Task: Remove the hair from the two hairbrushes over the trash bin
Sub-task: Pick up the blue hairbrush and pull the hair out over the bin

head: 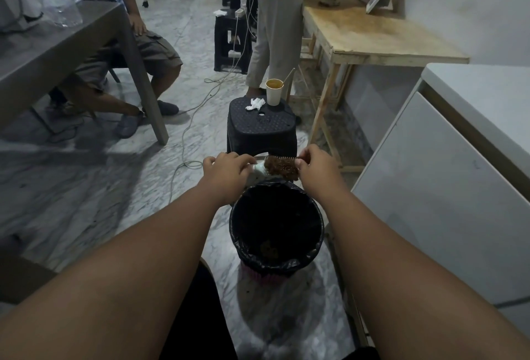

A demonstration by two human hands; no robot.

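Head view: I look down my two bare forearms at a brush (279,165) that I hold level over the far rim of the bin (276,226). My left hand (229,171) is closed around the pale handle end of the brush, fingers curled over it. My right hand (314,168) is at the other end, its fingertips pinched together on the brown hair (276,166) that mats the bristles; a row of pale bristle tips shows along the top edge of the brush head. The bin stands on the marble floor (100,187) between my arms, lined with a black bag (286,266) whose edge folds down over a pink wall, and a small brownish clump lies at its bottom. Just beyond my hands is a black stool (262,127) with a paper cup (274,92) of yellowish liquid and a crumpled white tissue (254,104) on its seat, the two near each other but apart. To my right is a white cabinet (447,187), and behind it a wooden bench (372,32). To my left is a grey bench (57,41) with a seated person behind it, and another person stands past the stool. Only one brush is in sight.
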